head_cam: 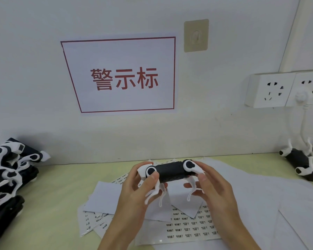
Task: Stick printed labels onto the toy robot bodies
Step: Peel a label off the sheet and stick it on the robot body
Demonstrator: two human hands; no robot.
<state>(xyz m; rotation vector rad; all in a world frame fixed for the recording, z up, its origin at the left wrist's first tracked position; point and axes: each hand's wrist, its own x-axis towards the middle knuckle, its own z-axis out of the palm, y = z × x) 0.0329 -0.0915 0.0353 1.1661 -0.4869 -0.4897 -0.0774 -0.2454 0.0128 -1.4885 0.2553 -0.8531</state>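
Note:
A black-and-white toy robot dog (171, 172) is held in the air above the table, its black body level and its white legs hanging down. My left hand (134, 188) grips its left end, thumb pressed beside the round white-and-black joint. My right hand (213, 184) holds its right end and rear legs. Under the hands lies a sheet of small printed labels (192, 226) in rows, partly covered by loose white backing sheets (107, 199).
A pile of several toy robots (9, 175) sits at the left table edge. Another toy robot (300, 163) lies on its back at the far right near a white cable (304, 123). Wall sockets (271, 91) and a red-framed sign (123, 76) are on the wall behind.

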